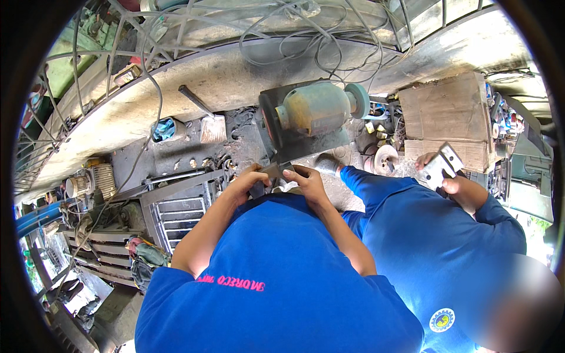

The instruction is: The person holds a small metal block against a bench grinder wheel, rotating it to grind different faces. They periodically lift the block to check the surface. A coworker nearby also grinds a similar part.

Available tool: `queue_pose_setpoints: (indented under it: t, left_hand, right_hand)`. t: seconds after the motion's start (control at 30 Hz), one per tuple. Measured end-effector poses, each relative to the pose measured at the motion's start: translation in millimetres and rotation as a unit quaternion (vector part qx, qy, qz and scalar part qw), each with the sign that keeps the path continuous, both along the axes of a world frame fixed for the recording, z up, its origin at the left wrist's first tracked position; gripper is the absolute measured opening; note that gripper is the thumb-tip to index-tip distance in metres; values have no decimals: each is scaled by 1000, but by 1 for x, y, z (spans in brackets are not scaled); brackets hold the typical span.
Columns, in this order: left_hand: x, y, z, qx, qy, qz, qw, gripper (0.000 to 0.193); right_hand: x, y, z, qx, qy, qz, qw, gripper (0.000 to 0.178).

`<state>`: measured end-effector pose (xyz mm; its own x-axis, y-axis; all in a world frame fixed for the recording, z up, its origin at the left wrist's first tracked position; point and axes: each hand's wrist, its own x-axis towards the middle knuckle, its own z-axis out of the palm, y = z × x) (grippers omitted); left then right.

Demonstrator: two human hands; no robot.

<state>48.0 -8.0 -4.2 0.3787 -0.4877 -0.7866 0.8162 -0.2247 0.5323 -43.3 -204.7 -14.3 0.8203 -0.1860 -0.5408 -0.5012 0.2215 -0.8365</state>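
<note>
A small, flat, dark grey metal piece (275,170) is held level in front of my body. My left hand (248,183) is closed on its left end, thumb on top. From the other side my right hand (310,185) pinches it with thumb and fingers. Just beyond my hands stands a bench grinder (318,109) with a worn green and yellow motor body. Its left wheel sits mostly behind a dark guard, and the right wheel (358,101) is exposed. I cannot tell whether the metal piece touches the grinder.
Close on my right, a co-worker in blue holds a metal plate with holes (440,166). A cardboard box (444,112) stands beyond them. Loose cables (321,41) hang over the back wall. Metal frames (179,212) lie to my left, near a dustpan-like scoop (213,128).
</note>
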Motion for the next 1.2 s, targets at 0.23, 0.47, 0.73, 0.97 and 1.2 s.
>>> queue_pose_setpoints:
  t: [0.23, 0.47, 0.73, 0.97, 1.2]
  left_hand:
    - [-3, 12, -11, -94, -16, 29, 995, 65]
    - [-2, 14, -2, -175, -77, 10, 982, 79]
    - [-29, 5, 0, -184, -93, 113, 972, 78]
    - [-27, 7, -2, -177, -49, 219, 958, 64]
    - [-27, 2, -9, -161, -41, 252, 953, 64]
  right_hand:
    - [2, -4, 6, 67, 64, -13, 996, 45]
    - [-12, -12, -5, 257, -100, -76, 958, 54]
    - [-15, -18, -16, 256, -103, -117, 954, 49]
    - [4, -10, -19, 158, -82, -54, 983, 44]
    - [14, 1, -16, 249, -74, -124, 958, 25]
